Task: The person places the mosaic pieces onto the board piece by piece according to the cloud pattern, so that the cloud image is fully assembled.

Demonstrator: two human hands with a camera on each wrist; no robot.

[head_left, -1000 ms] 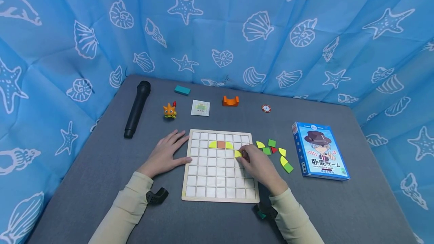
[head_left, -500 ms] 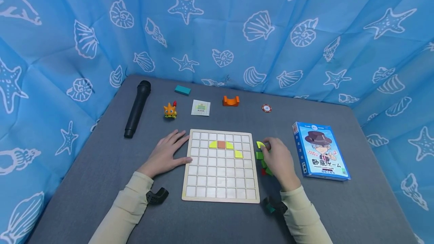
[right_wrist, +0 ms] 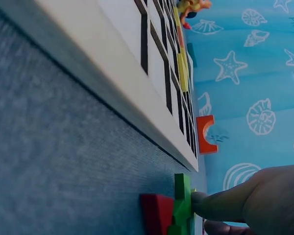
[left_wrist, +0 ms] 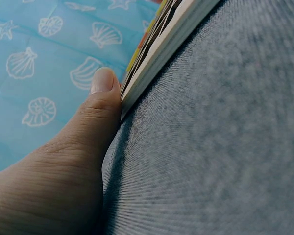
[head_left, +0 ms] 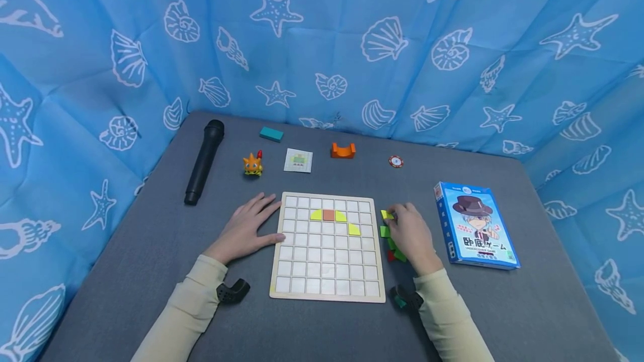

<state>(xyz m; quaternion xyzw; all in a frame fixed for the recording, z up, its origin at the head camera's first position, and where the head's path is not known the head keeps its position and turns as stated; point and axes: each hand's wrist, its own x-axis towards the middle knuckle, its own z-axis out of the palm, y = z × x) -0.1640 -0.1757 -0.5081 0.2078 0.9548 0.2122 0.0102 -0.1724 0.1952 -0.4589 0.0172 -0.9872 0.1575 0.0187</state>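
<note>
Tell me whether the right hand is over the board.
No, the head view shows the right hand to the right of the board, at the loose tiles on the table.

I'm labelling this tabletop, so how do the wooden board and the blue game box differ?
The wooden board is a thin, pale grid of squares, while the blue game box is thicker, with a colourful printed front. The board covers more of the grey table than the box. The left hand touches the board's edge, while no hand touches the box. Both lie flat on the table.
</note>
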